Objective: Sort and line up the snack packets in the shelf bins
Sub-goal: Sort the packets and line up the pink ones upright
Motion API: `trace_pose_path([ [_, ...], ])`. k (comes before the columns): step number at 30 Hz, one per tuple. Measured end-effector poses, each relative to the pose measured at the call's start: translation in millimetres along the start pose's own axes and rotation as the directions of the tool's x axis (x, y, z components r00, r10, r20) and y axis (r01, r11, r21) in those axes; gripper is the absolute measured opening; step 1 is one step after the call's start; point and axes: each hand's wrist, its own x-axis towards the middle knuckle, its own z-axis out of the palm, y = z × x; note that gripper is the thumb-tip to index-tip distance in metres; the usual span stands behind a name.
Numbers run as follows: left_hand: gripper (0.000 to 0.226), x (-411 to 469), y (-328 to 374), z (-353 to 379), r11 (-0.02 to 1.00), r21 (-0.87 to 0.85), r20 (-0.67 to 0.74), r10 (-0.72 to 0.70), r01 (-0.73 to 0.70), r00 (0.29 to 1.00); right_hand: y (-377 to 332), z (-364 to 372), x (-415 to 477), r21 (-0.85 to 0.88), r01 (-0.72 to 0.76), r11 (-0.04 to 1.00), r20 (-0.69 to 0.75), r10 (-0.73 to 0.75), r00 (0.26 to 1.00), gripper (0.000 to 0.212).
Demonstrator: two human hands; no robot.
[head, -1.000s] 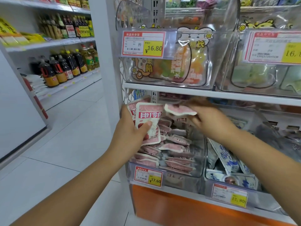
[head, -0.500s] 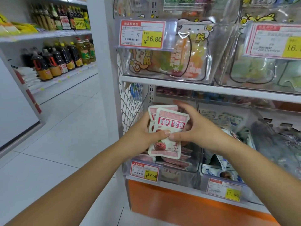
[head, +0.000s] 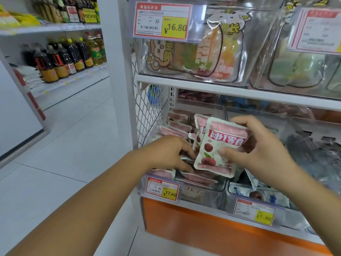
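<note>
pink-and-white snack packet (head: 219,146) – red berries, orange shelf base (head: 203,230), yellow-red price tag (head: 162,188)

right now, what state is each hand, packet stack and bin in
right hand, gripping the held packets
held packets, upright stack, print facing the camera
left hand, fingers down among loose packets in the 17.60 bin, grip unclear
17.60 bin, open on top, loose packets lying flat and uneven
17.80 bin, open on top, blue-and-white packets jumbled

Two hands (head: 169,152) (head: 258,150); two held packets (head: 217,145) (head: 201,124); four price tags (head: 162,21) (head: 317,30) (head: 162,188) (head: 253,211).
</note>
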Motion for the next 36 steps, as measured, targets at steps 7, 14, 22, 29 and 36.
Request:
trace_pose_path([
  [7, 0.010, 9, -10, 6, 1.000, 0.008, -0.146, -0.004, 0.005, 0.989, 8, -4, -3, 0.234, -0.061, 0.970, 0.064, 0.047, 0.997, 0.046],
  [14, 0.015, 12, -10, 5, 0.999, 0.001, -0.260, -0.033, 0.034, 0.965, 5, 17, 7, -0.037, 0.019, 0.999, 0.062, -0.017, 0.998, 0.041],
  [22, 0.019, 14, -14, 3, 0.980, -0.193, -0.297, -0.101, 0.044, 0.950, 14, 34, 0, -0.609, 0.206, 0.765, 0.234, -0.075, 0.969, 0.037],
  [29, 0.010, 14, -11, 2, 0.962, -0.266, -0.268, -0.134, 0.061, 0.954, 16, 35, -2, -0.636, 0.318, 0.703, 0.288, -0.166, 0.943, 0.043],
  [36, 0.029, 0, -4, -1, 0.967, -0.253, -0.162, -0.084, 0.041, 0.983, 12, 42, 11, -0.700, 0.233, 0.675, 0.373, 0.067, 0.926, 0.046],
])
